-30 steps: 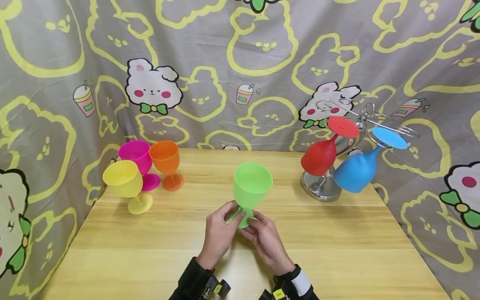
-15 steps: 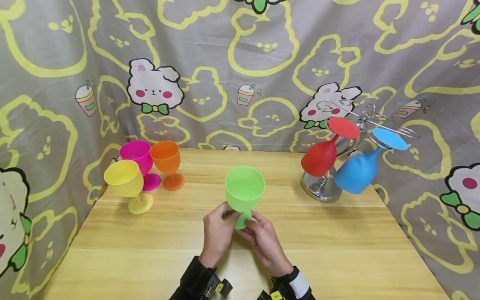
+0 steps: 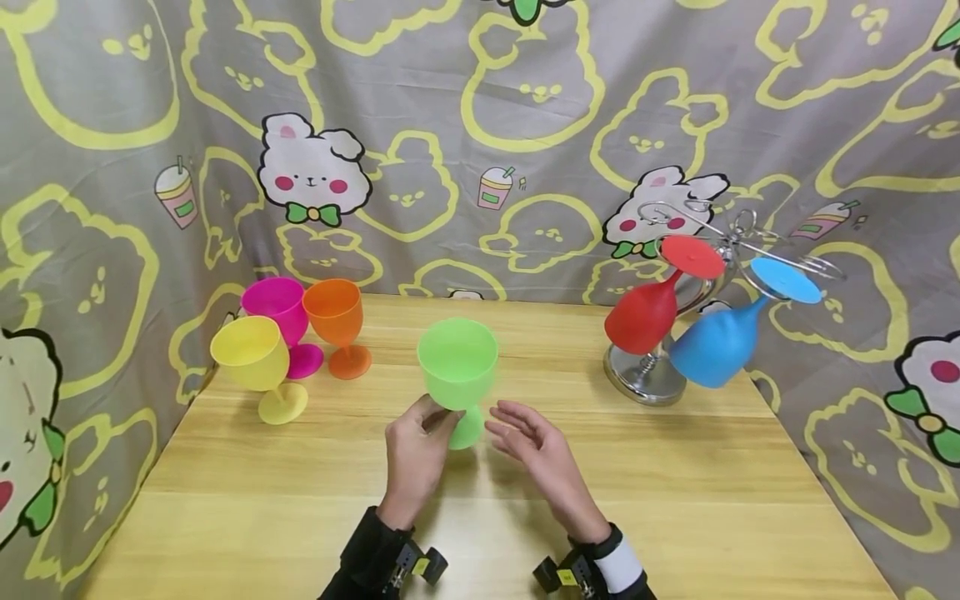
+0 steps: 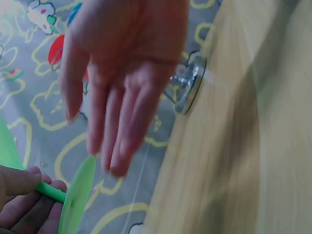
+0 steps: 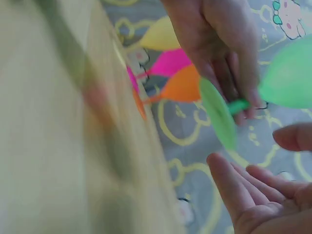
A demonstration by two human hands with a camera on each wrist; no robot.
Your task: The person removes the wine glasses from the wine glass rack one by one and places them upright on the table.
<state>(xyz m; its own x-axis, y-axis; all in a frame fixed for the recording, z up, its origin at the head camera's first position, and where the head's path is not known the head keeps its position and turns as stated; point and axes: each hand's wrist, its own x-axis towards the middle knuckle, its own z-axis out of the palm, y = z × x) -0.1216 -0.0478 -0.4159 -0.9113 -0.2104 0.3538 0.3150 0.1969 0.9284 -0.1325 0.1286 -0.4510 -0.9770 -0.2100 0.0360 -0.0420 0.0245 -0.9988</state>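
A light green plastic goblet (image 3: 457, 362) is held upright above the table by my left hand (image 3: 417, 454). In the left wrist view the thumb and fingers pinch its stem (image 4: 51, 191), just over the round foot (image 4: 77, 197). My right hand (image 3: 542, 454) is off the goblet, to the right of its foot, with fingers extended and nothing in them. The right wrist view shows those fingers (image 5: 229, 187) spread apart below the goblet's foot (image 5: 217, 113).
Yellow (image 3: 251, 354), magenta (image 3: 276, 307) and orange (image 3: 333, 312) goblets stand at the table's left. At the right, a chrome rack (image 3: 645, 383) carries a red goblet (image 3: 641, 317) and a blue goblet (image 3: 716, 342) hung upside down at a slant. Patterned curtain (image 3: 420, 83) encloses the table's back and sides.
The green goblet has shifted left with my left hand. My right hand, which was touching its foot, has let go and moved off to the right, its fingers opening out.
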